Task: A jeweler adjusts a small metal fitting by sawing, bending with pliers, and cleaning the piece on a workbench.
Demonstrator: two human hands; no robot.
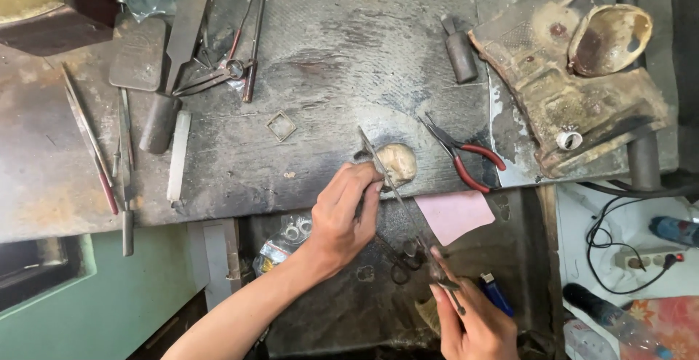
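My left hand (342, 218) pinches something small against a pale worn peg (399, 162) at the front edge of the dark workbench (328, 76); what it pinches is too small to tell. My right hand (473, 316) grips the handle end of a long thin metal file (397, 189), which runs diagonally up to the peg beside my left fingers. A small square metal frame (281, 125) lies on the bench up and left of the peg.
Red-handled pliers (466, 157) lie right of the peg, a pink paper (454, 214) below them. Files, tweezers and pliers (218, 76) crowd the bench's left. A charred block (568, 91) with a shell-like dish (609, 38) sits at right. Scissors (404, 258) and a blue lighter (496, 292) rest in the lower tray.
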